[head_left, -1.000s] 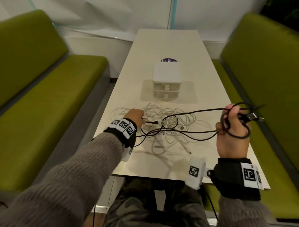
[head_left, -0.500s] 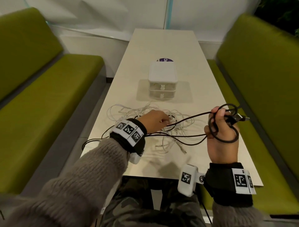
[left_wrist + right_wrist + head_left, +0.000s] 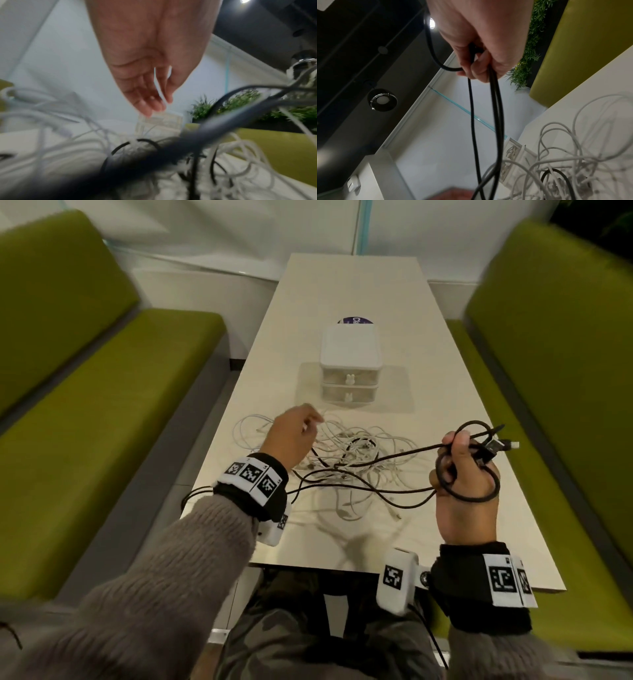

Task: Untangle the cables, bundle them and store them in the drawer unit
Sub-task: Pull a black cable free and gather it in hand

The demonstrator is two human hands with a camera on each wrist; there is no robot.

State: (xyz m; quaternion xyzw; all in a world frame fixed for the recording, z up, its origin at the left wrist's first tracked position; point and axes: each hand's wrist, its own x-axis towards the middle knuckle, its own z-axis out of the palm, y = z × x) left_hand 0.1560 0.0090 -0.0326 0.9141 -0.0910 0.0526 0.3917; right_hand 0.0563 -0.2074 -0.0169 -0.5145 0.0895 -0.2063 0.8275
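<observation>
A tangle of white cables (image 3: 359,453) lies on the beige table (image 3: 342,285), with a black cable (image 3: 404,455) threaded through it. My left hand (image 3: 308,422) is raised over the tangle's left side and pinches a thin white cable (image 3: 160,92) between thumb and fingers (image 3: 150,106). Off to the right, my right hand (image 3: 459,474) grips several coiled loops of the black cable (image 3: 494,108), whose USB plug (image 3: 500,445) sticks out to the right. The white two-drawer unit (image 3: 349,361) stands behind the tangle, both drawers closed.
Green benches (image 3: 102,405) run along both sides of the table. A purple round sticker (image 3: 352,320) lies behind the drawer unit. The black cable's slack hangs over the table's left front edge (image 3: 191,498). A white wall closes the far end.
My left hand has left the middle of the tangle and risen toward the drawer unit, drawing up a white strand. The right hand keeps its black loops, nearly still.
</observation>
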